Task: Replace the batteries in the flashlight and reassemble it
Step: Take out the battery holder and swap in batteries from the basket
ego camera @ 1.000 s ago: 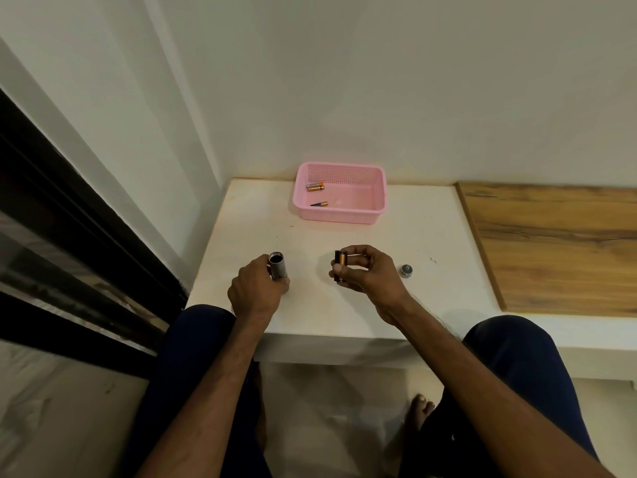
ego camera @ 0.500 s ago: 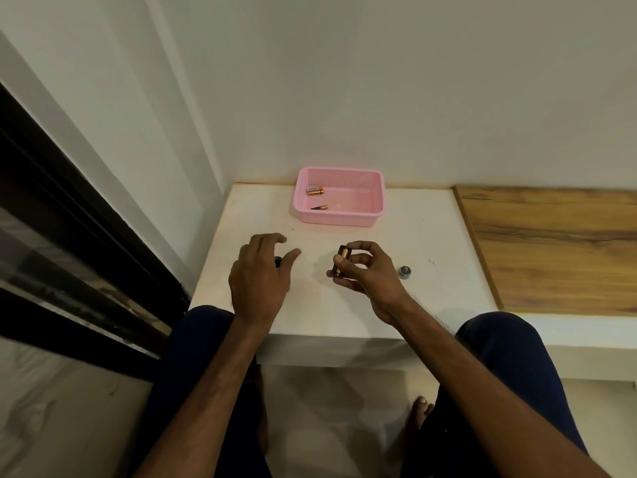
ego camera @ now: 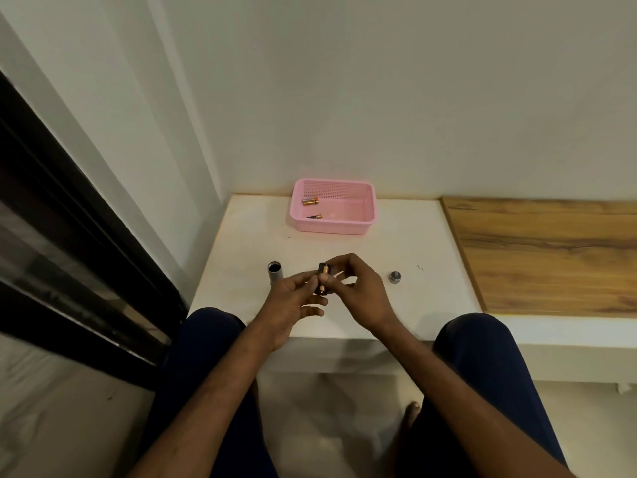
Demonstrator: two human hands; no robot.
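— What is being held?
— A short black battery holder [ego camera: 323, 279], with copper-coloured cells showing, is being pinched between the fingertips of the left hand [ego camera: 293, 305] and the right hand [ego camera: 358, 291], over the smooth white table [ego camera: 413, 305]. No label can be read.
— And the rest?
— The grey metal flashlight tube [ego camera: 275, 273] is standing upright, dark mouth up, just left of the hands. The round cap [ego camera: 395, 277] is lying to the right. Two batteries [ego camera: 310, 201] are lying in the perforated pink basket [ego camera: 331, 227], their print too small to be read.

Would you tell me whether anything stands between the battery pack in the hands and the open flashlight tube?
Nothing visible does. The left hand and right hand hold the battery pack just right of the flashlight tube, which stands upright, open end up; only the left hand's own fingers lie between them.
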